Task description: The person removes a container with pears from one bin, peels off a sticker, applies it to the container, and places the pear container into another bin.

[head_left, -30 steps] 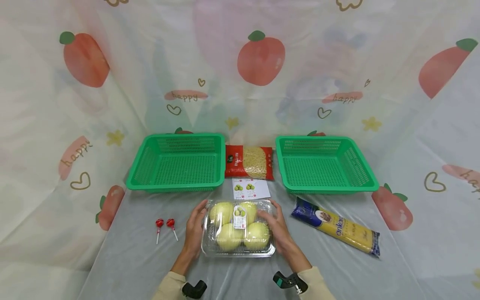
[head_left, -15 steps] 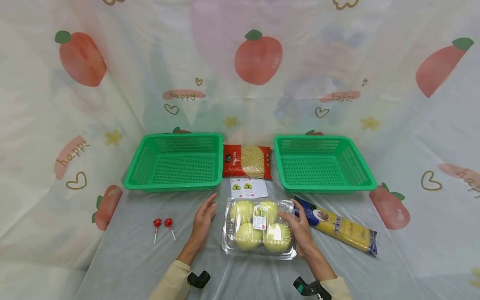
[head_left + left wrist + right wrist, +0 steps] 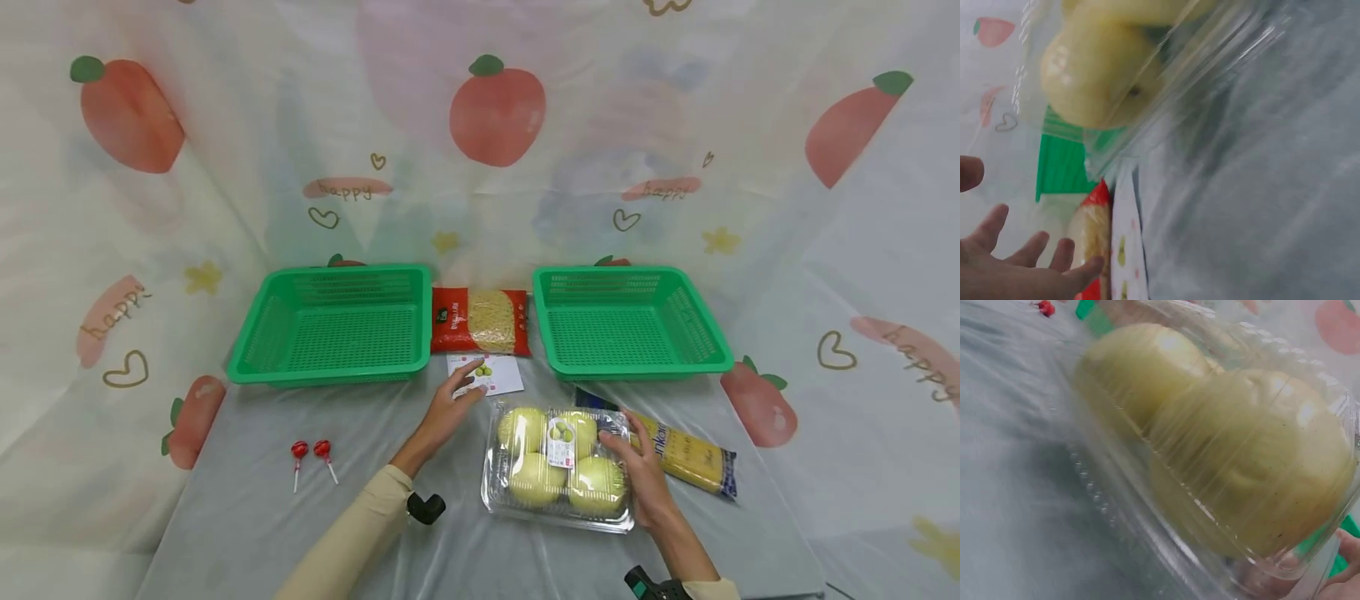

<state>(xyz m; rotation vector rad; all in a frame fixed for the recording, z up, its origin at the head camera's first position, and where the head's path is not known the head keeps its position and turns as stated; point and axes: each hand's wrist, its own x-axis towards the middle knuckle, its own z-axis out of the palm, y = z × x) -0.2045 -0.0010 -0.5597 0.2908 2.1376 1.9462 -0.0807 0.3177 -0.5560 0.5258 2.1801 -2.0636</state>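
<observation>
My right hand (image 3: 647, 477) holds a clear plastic clamshell box (image 3: 553, 518) by its right side, thumb over the lid edge. Several yellow-green fruits (image 3: 536, 479) are inside, under a small white label (image 3: 561, 442). The box is slightly turned, and close up in the right wrist view its wall (image 3: 1147, 531) looks tilted. Apart from the box, my left hand (image 3: 441, 417) reaches over a white card (image 3: 507, 377) printed with green fruit, covering part of it. Its fingers (image 3: 1030, 249) are spread and hold nothing in the left wrist view.
Two green baskets stand at the back, one left (image 3: 330, 379) and one right (image 3: 637, 372). Between them lies a red bag of pasta (image 3: 495, 323). A yellow-and-blue pasta packet (image 3: 693, 457) lies partly behind the box. Two red lollipops (image 3: 299, 451) lie at left.
My left hand has let go of the box and moved forward and right to the card. The right hand has carried the box to the right, partly over the pasta packet.
</observation>
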